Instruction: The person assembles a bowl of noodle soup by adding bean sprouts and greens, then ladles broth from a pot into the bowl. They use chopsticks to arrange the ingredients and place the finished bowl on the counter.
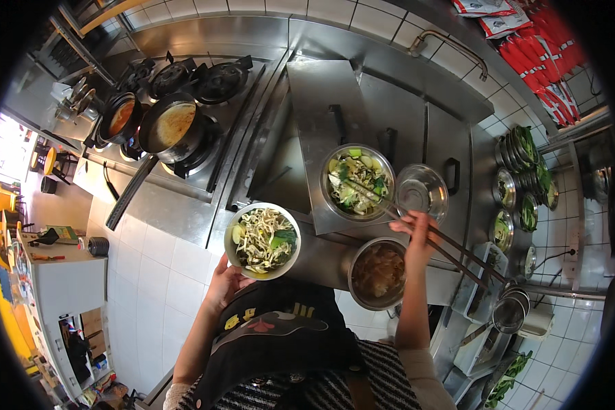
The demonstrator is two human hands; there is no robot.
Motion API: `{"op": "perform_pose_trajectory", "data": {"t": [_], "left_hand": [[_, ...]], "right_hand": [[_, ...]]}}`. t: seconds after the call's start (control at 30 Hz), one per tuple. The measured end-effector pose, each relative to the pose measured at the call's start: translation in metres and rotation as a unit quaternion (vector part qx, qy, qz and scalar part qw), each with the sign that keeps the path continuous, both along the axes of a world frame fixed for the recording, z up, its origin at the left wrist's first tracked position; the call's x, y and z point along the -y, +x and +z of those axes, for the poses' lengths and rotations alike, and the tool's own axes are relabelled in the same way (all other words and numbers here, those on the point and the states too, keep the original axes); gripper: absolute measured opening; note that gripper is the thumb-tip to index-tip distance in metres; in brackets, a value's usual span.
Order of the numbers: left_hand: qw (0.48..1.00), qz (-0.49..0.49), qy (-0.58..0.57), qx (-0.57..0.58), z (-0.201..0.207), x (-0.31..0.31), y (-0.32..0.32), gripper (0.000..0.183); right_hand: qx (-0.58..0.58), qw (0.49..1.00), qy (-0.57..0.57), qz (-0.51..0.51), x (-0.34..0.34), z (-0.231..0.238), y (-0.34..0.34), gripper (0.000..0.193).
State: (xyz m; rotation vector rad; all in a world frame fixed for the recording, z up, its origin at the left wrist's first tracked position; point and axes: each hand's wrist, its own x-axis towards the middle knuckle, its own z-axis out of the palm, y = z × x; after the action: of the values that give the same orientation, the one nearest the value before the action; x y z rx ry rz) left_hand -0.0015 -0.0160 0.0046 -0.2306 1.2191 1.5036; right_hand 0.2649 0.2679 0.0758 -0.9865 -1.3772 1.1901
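My left hand [223,281] grips the near-left side of a white bowl [261,276], its fingers partly hidden underneath. Bean sprouts [262,238] and some green leaves fill the bowl. In my right hand [419,236] is a pair of long dark chopsticks [458,254], their tips reaching into a round metal bowl [336,208] of cut vegetables [355,171]. Another shiny metal bowl [422,198] stands just right of it, behind my right hand. Nearer to me, left of my right forearm, a metal pot [353,279] contains pale brown, thin pieces in liquid.
At the left, a long-handled pan [174,128] of yellowish liquid and a pot [119,117] of reddish food sit on the stove. Steel lids [324,89] cover the counter. To the right are metal bowls [504,188] of greens, a plastic tub [482,273] and a strainer [510,313].
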Motion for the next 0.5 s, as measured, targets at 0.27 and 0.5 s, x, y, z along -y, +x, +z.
{"op": "perform_pose_trajectory", "data": {"t": [0.27, 0.5], "left_hand": [[0.998, -0.045, 0.029, 0.022, -0.004, 0.001, -0.012, 0.046], [0.999, -0.039, 0.013, 0.036, -0.004, -0.002, -0.013, 0.05]], "right_hand": [[0.058, 0.998, -0.017, -0.017, -0.012, 0.045, 0.04, 0.029], [0.068, 0.997, -0.027, -0.004, 0.001, 0.0, 0.002, 0.031]]}}
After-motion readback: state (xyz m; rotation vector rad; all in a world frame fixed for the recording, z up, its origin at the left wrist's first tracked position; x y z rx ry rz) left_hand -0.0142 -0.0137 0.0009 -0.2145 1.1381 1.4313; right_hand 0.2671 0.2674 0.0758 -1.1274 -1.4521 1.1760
